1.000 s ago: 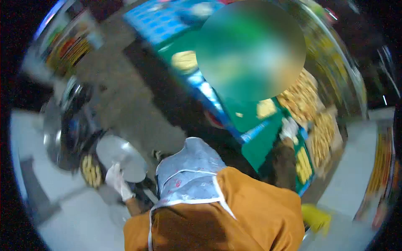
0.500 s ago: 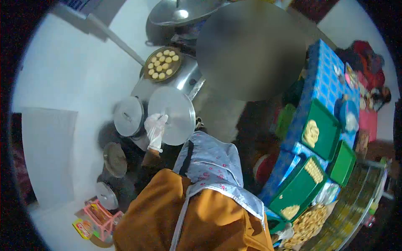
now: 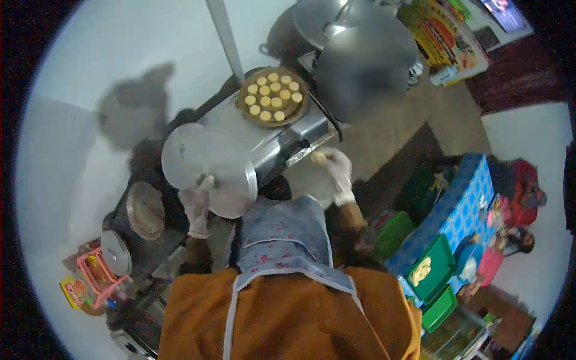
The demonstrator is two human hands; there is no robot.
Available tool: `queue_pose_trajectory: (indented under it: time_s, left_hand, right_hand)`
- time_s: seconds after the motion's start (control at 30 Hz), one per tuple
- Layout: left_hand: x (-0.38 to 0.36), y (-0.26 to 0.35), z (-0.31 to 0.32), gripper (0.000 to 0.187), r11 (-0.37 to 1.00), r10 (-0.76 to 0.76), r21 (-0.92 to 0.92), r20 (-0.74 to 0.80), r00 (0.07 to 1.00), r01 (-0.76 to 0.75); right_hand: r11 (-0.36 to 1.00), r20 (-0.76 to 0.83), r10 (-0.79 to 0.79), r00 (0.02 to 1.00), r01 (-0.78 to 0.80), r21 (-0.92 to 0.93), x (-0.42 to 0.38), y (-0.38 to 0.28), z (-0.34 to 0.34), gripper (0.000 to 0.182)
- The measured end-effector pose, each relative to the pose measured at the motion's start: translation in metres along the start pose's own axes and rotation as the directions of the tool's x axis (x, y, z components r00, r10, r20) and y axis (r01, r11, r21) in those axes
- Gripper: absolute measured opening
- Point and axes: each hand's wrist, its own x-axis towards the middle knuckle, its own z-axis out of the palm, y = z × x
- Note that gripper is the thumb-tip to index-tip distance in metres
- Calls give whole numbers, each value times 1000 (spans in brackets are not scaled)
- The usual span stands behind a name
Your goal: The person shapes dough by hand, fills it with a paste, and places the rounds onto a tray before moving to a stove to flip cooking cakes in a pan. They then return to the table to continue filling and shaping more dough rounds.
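My left hand (image 3: 197,207), in a clear glove, is closed on the knob of a large round metal lid (image 3: 234,177). That lid is tilted and overlaps another metal lid (image 3: 179,144) to its left. My right hand (image 3: 337,171), gloved too, is pinched around a small pale dough round (image 3: 318,158) at its fingertips. Ahead of both hands, a round pan (image 3: 291,113) on the metal stove (image 3: 234,129) holds several pale dough rounds, set apart from one another.
More lidded pots, one under a lid (image 3: 145,210), stand to the left beside a pink basket (image 3: 90,270). At right, a blue-clothed table (image 3: 462,210) carries a green tray (image 3: 441,255) with dough. A large metal pan (image 3: 306,24) lies beyond the stove.
My view has swung to the right. My right hand has come into sight with a dough round, while my left hand stays on the lid's knob.
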Motion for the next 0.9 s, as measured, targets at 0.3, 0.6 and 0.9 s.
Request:
queue_pose_trajectory:
  time_s: [0.3,0.6,0.9]
  left_hand:
    - [-10,30,-33,24,892,-445,-188,-194,874,412]
    - [-51,20,-15,26,805,-592,-219,-358,722,551]
    - [-32,45,15,29,703,-707,-287,-378,597,651]
  right_hand:
    - [824,198,-162,967,243,-512,236,17,117,37]
    - [451,457,-348,819,574,-684,271,67,132,19]
    - [365,676,-427,600,799,-479,247,33,173,29]
